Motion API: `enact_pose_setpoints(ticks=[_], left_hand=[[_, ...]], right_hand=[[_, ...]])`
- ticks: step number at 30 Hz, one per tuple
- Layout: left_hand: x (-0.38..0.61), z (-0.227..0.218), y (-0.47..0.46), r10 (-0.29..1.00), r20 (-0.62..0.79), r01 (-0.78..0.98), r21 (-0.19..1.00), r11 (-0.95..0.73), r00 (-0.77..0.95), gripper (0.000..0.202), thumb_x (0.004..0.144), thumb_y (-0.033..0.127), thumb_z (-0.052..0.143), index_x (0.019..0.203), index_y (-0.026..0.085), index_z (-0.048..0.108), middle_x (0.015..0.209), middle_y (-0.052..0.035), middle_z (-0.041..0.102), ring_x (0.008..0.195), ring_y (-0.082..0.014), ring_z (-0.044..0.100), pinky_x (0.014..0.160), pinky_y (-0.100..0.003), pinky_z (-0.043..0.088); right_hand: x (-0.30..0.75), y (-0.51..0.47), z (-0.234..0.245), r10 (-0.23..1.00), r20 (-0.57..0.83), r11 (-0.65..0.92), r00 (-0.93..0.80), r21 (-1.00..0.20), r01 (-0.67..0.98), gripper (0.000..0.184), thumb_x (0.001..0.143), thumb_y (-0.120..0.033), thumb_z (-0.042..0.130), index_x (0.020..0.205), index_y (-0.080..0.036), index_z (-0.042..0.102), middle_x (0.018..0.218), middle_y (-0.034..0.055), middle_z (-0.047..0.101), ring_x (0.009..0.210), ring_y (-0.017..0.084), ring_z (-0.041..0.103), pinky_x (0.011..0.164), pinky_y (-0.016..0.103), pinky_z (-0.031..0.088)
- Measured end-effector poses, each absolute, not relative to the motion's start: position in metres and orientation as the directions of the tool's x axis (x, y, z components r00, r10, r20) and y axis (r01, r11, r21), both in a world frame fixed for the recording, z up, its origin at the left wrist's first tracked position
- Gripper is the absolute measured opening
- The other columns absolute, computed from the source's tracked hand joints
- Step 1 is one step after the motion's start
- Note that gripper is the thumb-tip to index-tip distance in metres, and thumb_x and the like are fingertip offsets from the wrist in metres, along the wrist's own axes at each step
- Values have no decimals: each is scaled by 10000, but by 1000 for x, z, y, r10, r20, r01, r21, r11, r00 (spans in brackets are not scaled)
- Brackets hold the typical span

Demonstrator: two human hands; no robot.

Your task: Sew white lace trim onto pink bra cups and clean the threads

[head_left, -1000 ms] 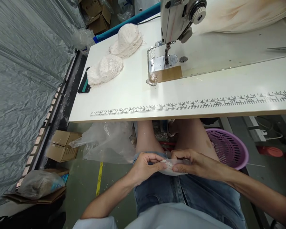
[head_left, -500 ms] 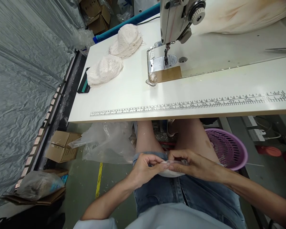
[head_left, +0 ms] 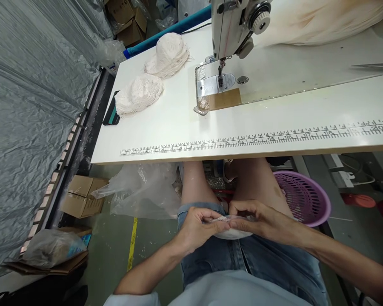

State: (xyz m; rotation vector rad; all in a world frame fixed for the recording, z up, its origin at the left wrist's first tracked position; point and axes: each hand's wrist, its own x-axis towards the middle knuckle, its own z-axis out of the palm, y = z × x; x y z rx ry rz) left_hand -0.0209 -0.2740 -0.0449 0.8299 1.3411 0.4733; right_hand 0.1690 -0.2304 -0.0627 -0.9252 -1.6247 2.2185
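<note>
Both hands work over my lap, below the table edge. My left hand (head_left: 196, 227) is closed, pinching the left edge of a small white lace piece (head_left: 232, 231). My right hand (head_left: 258, 219) is closed too, its fingertips pinching the same piece from the right. The lace piece lies between the two hands above my denim shorts. Most of it is hidden by the fingers.
A white sewing table (head_left: 178, 127) with a printed ruler strip carries a sewing machine (head_left: 232, 25) and two stacks of white lace pieces (head_left: 138, 93) (head_left: 169, 53). A phone (head_left: 112, 112) lies at the left edge. A purple basket (head_left: 306, 199) stands right, a plastic bag (head_left: 143, 191) and cardboard boxes (head_left: 79, 197) left.
The hands have kept pinching the lace piece over my lap, with small finger shifts. The view has drifted slightly.
</note>
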Motion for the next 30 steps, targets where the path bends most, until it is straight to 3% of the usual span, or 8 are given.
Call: enact_pose_setpoints(ticks=[15, 17, 22, 24, 26, 27, 29, 30], left_hand=[[-19, -41, -257, 653, -685, 229, 726, 648, 323, 399, 577, 446, 795, 739, 87, 730, 623, -26, 628, 544, -73, 459, 531, -189, 309], [-15, -41, -252, 645, -686, 270, 727, 632, 337, 414, 569, 462, 794, 724, 83, 729, 582, -16, 607, 525, -66, 435, 512, -187, 278], [-5, -37, -230, 567, -710, 343, 701, 625, 417, 455, 506, 478, 815, 715, 82, 735, 598, -39, 645, 519, -77, 473, 534, -193, 319], [-3, -33, -222, 554, -706, 376, 706, 600, 442, 451, 498, 473, 818, 720, 88, 740, 626, -56, 669, 531, -90, 504, 550, -199, 347], [-2, -27, -216, 544, -701, 406, 712, 573, 461, 446, 501, 471, 814, 728, 94, 745, 649, -68, 685, 542, -104, 530, 560, -207, 368], [-2, -25, -213, 540, -699, 418, 714, 561, 469, 443, 506, 471, 811, 733, 96, 747, 657, -73, 689, 548, -110, 539, 562, -210, 375], [-4, -19, -210, 543, -694, 436, 720, 540, 473, 429, 522, 466, 803, 737, 98, 749, 654, -74, 690, 552, -115, 544, 556, -211, 375], [-4, -17, -210, 546, -691, 445, 723, 528, 474, 420, 533, 464, 797, 737, 99, 750, 644, -70, 686, 550, -115, 543, 549, -209, 371]], right_hand=[[174, -228, -60, 524, -326, -301, -787, -935, 187, 440, 831, -596, 496, 750, -164, 508, 628, -31, 419, 571, 101, 369, 510, 225, 283], [182, -226, -53, 550, -300, -220, -780, -952, 211, 411, 852, -557, 485, 757, -159, 519, 639, -22, 447, 579, 104, 397, 516, 223, 306], [243, -200, 10, 649, -169, 200, -742, -903, 381, 246, 907, -391, 487, 840, -179, 593, 762, 11, 601, 654, 123, 518, 577, 229, 372], [279, -182, 36, 784, -106, 288, -612, -811, 509, 265, 934, -387, 439, 866, -186, 597, 781, 19, 622, 696, 132, 556, 627, 236, 407], [316, -159, 49, 903, 61, 385, -426, -554, 738, 263, 933, -369, 437, 892, -166, 600, 843, 56, 629, 769, 151, 563, 706, 269, 411], [333, -146, 50, 931, 112, 363, -347, -376, 853, 259, 930, -340, 442, 929, -137, 604, 899, 90, 631, 825, 167, 566, 730, 284, 402], [362, -124, 43, 989, 93, 115, -113, -9, 993, 296, 942, -264, 417, 1121, -84, 569, 1089, 169, 597, 980, 209, 558, 736, 312, 376], [372, -114, 37, 996, 75, 55, -57, 37, 998, 310, 922, -243, 455, 1120, -38, 575, 1087, 224, 595, 1007, 265, 556, 693, 349, 360]])
